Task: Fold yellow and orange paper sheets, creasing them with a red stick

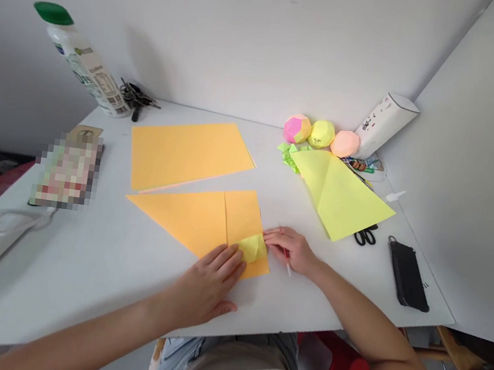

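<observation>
Left hand (pixel 210 282) on orange paper (pixel 194 217); right (pixel 296 251) holds pen (pixel 288 261).

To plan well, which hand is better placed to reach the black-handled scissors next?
Probably the right hand: nearer the scissors, though holding a slim red-and-white stick. The left hand is farther, on pointed orange paper.

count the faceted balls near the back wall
3, in a row: a multicoloured ball on the left, a yellow ball in the middle, a peach ball on the right. No others show.
</observation>
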`<state>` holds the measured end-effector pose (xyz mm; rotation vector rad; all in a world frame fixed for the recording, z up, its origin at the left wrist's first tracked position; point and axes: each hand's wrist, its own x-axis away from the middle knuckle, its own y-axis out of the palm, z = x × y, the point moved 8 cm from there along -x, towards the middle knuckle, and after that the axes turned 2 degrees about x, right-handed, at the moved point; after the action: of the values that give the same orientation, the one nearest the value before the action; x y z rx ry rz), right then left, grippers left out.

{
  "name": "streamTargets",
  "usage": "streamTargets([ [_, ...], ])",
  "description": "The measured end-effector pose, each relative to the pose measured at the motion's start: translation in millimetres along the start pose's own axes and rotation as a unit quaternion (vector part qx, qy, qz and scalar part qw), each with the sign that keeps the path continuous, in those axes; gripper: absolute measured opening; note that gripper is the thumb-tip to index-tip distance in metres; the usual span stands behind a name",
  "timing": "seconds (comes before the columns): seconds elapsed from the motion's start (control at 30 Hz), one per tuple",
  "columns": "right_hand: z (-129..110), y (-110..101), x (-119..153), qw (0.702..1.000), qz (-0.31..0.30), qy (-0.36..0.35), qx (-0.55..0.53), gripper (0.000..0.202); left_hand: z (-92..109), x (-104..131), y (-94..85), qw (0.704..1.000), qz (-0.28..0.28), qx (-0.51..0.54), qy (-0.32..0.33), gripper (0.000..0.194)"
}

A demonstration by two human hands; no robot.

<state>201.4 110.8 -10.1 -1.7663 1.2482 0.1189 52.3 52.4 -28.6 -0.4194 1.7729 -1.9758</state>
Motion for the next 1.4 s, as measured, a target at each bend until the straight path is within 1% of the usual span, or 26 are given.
streamTargets([
  [0.1,4,-16,1,0.998,0.058,0.040,-0.004,0.019,2,8,2.0,0.999,0.028,0.025,-0.004,0.061],
  [0.17,1,-21,1,0.997,0.070,0.043,-0.010,0.018,-1,11,2.6,0.998,0.039,0.055,0.007,0.059],
  [0.2,-2,-19,0,0.998,0.055,0.033,-0.013,0.017,-2,13,2.9,0.997,0.042,0.070,0.017,0.055],
  [0.23,-5,-14,0,0.999,0.023,0.017,-0.014,0.016,-4,14,3.1,0.995,0.044,0.082,0.024,0.048],
  [0.3,-11,2,0,0.998,-0.066,-0.019,-0.003,0.016,-10,15,3.4,0.993,0.050,0.099,0.028,0.036],
  [0.33,-11,10,1,0.994,-0.107,-0.032,0.005,0.016,-14,15,3.6,0.992,0.055,0.106,0.027,0.035],
  [0.37,-10,15,1,0.990,-0.135,-0.037,0.014,0.017,-19,13,3.7,0.991,0.062,0.112,0.025,0.035],
  [0.4,-6,17,1,0.988,-0.148,-0.035,0.021,0.017,-23,11,3.9,0.990,0.068,0.119,0.024,0.035],
  [0.53,10,8,-4,0.990,-0.138,-0.005,0.030,0.020,-36,-8,2.1,0.986,0.091,0.141,0.027,0.032],
  [0.63,20,-3,-6,0.991,-0.133,0.025,0.016,0.023,-42,-24,-0.3,0.983,0.088,0.160,0.029,0.031],
  [0.73,22,-7,-9,0.991,-0.132,0.021,0.002,0.022,-47,-32,-2.0,0.980,0.086,0.177,0.018,0.032],
  [0.8,23,-5,-11,0.992,-0.124,0.011,-0.002,0.020,-48,-32,-2.7,0.978,0.096,0.182,0.021,0.031],
  [0.87,27,-2,-12,0.994,-0.108,0.017,-0.006,0.018,-46,-30,-2.9,0.976,0.109,0.185,0.034,0.030],
  [0.93,31,1,-12,0.995,-0.095,0.026,-0.010,0.015,-43,-27,-3.4,0.972,0.124,0.191,0.053,0.031],
  [1.0,31,3,-12,0.996,-0.089,0.018,-0.011,0.011,-38,-26,-3.5,0.969,0.128,0.197,0.079,0.032],
  [1.1,27,2,-10,0.996,-0.085,-0.003,-0.002,0.007,-34,-27,-2.3,0.968,0.115,0.198,0.104,0.035],
  [1.27,21,1,-6,0.992,-0.124,-0.031,-0.004,0.008,-32,-29,-1.8,0.971,0.078,0.190,0.120,0.042],
  [1.4,18,-1,-3,0.990,-0.133,-0.050,0.000,0.009,-28,-29,-1.8,0.968,0.052,0.200,0.141,0.048],
])
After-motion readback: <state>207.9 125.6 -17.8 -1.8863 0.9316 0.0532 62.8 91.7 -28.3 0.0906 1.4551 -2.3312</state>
